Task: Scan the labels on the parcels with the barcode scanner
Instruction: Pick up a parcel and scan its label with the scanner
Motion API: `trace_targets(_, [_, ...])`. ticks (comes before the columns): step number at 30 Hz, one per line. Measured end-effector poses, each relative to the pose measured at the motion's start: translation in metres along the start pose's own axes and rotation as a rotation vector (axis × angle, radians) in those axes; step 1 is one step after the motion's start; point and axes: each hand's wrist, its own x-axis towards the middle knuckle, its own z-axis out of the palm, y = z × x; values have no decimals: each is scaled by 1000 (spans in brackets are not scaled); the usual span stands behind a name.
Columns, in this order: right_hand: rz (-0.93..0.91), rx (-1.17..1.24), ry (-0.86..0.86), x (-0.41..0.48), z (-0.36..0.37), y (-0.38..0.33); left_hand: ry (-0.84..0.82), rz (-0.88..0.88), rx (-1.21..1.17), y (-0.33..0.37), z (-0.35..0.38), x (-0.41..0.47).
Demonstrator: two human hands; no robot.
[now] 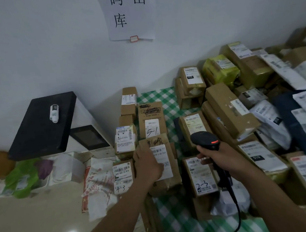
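Note:
Several cardboard parcels with white labels lie on a green checked tablecloth (pixel 157 96). My left hand (pixel 147 164) rests palm-down on a brown parcel (pixel 169 180), partly covering its white label (pixel 162 156). My right hand (pixel 222 157) grips the handle of a black barcode scanner (pixel 205 140), whose head with a red light points forward and left above the parcels. The scanner's black cable (pixel 235 211) hangs down toward the lower edge. A parcel marked "2-3" (pixel 201 175) lies just under the scanner, and one marked "4-3" (pixel 123 175) lies left of my left hand.
A large heap of boxes and soft mailers (pixel 259 95) fills the right side. A black-topped white machine (pixel 43 125) with a small white bottle (pixel 54 113) stands at the left, with plastic bags (pixel 22 178) on the floor. A paper sign (pixel 128 12) hangs on the wall.

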Motion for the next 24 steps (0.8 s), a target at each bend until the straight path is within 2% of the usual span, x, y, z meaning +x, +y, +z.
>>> trace_targets(2, [2,16,26,-4,-6,6,61,150,-74,31,8,-12])
trace_targets(4, [10,27,54,-10,-12,13,-12,204,-146,52,29,-21])
trace_targets(6, [20,28,79,-16,-17,20,-174,172,-172,62,56,-28])
trace_targets(8, [34,29,103,-20,-22,30,-254,136,-127,60,86,-30])
trace_targets(10, [38,27,125,-21,-25,41,-268,91,-142,57,111,-29])
trace_targets(18, [116,43,95,-12,-17,66,-303,-136,-388,70,107,-48])
trace_targets(24, [30,110,157,-19,-29,51,-281,69,-534,87,83,-58])
